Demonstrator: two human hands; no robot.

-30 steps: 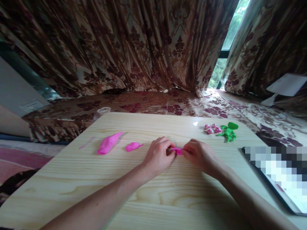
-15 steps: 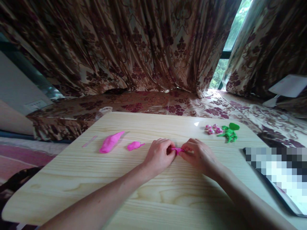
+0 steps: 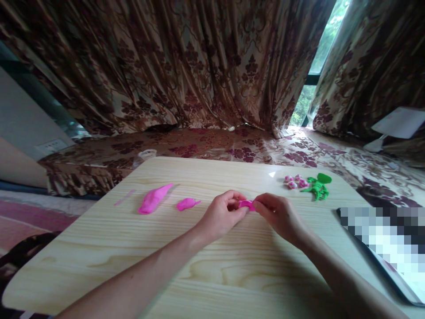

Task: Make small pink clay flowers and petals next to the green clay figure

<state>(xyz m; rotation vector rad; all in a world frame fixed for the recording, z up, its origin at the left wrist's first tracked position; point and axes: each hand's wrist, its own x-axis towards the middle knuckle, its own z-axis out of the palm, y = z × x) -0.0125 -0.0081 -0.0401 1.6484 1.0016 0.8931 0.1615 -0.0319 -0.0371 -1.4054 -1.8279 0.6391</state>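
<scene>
Between my two hands, just over the wooden table [image 3: 212, 274], is a small piece of pink modelling clay [image 3: 246, 204]. My left hand [image 3: 227, 210] pinches its left end between thumb and fingers. On the other end, the fingertips of my right hand [image 3: 274, 210] are closed too. Left of my hands lies a small pink clay lump [image 3: 186, 204] with a thin tail. Farther left rests a larger pink clay lump [image 3: 154, 199], drawn out to a point at its upper right. The fingers partly cover the held piece.
At the back right sit several pink-and-white balls [image 3: 292, 182] beside green clay pieces [image 3: 318, 188]. A tablet-like device [image 3: 381, 252], its screen blurred out, lies at the right edge. A thin pale strip [image 3: 125, 197] is at the left, and a clear container [image 3: 146, 155] stands behind the table.
The pink clay between my fingers has been turned and shows a flatter, wider band now. My left thumb has shifted right beneath it, and my right hand has adjusted its pinch.
</scene>
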